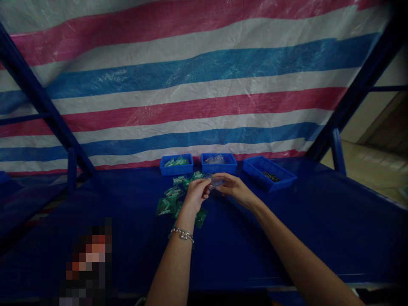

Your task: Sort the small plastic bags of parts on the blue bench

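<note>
Between my two hands is a small clear plastic bag point(217, 182), held above the blue table. My left hand point(198, 192) pinches its left side, fingers closed. On the other side my right hand point(234, 188) has its fingers closed on the bag's right edge. Whether anything lies inside the bag I cannot make out. Several green plastic packets point(174, 199) with pale printing are spread on the table beside and partly beneath my left hand. A metal bracelet point(182, 234) circles my left wrist.
Along the back stand a blue bin with green packets point(176, 169), a blue bin with clear bags point(219, 168), and an angled blue bin with small dark pieces point(279, 185). Behind the blue table point(242, 250) hangs a striped tarp point(197, 102) between blue frame posts point(331, 106).
</note>
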{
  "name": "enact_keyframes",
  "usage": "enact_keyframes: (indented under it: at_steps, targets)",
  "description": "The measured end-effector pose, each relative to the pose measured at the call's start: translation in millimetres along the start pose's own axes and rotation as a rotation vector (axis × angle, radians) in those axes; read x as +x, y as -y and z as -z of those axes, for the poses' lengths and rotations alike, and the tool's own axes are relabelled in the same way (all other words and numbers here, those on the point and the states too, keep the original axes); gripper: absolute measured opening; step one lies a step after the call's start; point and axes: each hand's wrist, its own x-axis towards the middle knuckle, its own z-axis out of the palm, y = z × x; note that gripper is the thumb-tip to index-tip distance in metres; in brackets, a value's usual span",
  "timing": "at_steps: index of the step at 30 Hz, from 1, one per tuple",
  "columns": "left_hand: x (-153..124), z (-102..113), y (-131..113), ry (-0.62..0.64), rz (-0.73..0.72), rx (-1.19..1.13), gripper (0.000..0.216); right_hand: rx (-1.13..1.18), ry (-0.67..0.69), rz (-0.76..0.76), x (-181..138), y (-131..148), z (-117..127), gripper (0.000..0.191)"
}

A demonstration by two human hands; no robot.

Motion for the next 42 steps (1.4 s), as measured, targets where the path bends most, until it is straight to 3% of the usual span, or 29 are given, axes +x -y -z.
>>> enact_keyframes:
  at_steps: [3,7,13,18,33,37,40,42]
  targets:
    - [0.6,-0.6,0.6,-0.051,-0.048,0.039,0.028,0.090,-0.089,-0.083,-0.9,-1.3,1.4,0.047]
    - [1.0,-0.1,1.7,-0.051,-0.114,0.098,0.030,0.139,-0.185,-0.181,-0.3,-1.9,0.9,0.033]
    - [1.2,0.7,4.1,-0.008,-0.181,0.195,0.029,0.132,-0.117,-0.215,-0.7,0.0,-2.1,0.037]
    - [3.7,0.8,7.6,-0.012,-0.219,0.292,0.024,0.045,-0.059,-0.188,-2.2,1.1,-4.4,0.032]
    - [1.6,1.6,8.5,-0.013,-0.344,0.511,0.019,0.023,-0.198,-0.140,0.9,-6.1,-5.8,0.031]
    - [6.9,4.9,12.0,-0.104,-0.401,0.614,0.024,0.012,-0.252,-0.106,3.0,-8.1,-4.8,0.031]
    - [7.0,4.7,11.6,-0.163,-0.363,0.614,0.033,0.000,-0.278,-0.057,4.4,-10.1,-2.4,0.031]
    - [4.2,2.6,9.3,-0.123,-0.273,0.539,0.040,-0.015,-0.286,-0.029,4.5,-11.0,-0.9,0.029]
